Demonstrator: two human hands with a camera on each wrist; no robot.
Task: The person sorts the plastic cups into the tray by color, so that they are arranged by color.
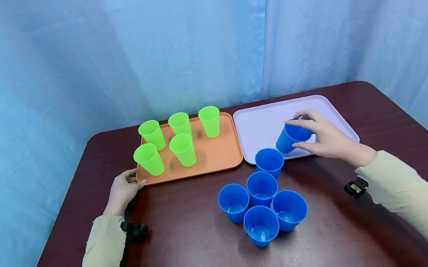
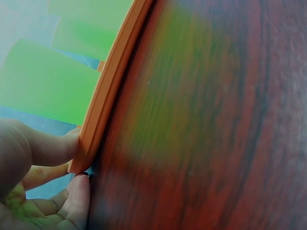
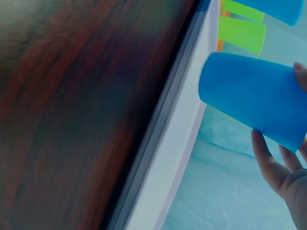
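My right hand [image 1: 320, 136] grips a blue cup [image 1: 290, 136] by its rim, tilted over the front part of the pale lilac tray [image 1: 260, 121]. The right wrist view shows that blue cup [image 3: 254, 96] above the tray's white rim [image 3: 184, 139], fingers [image 3: 271, 165] curled round it. Several more blue cups [image 1: 260, 199] stand upright in a cluster on the dark table, one [image 1: 269, 161] right at the lilac tray's front edge. My left hand [image 1: 124, 190] holds the front left corner of the orange tray [image 1: 217, 157]; its fingertips [image 2: 62, 143] pinch the orange rim [image 2: 103, 100].
Several green cups [image 1: 180, 137] stand upright on the orange tray. The two trays lie side by side at the back of the dark wooden table [image 1: 188, 252]. Blue curtains close in the back and both sides.
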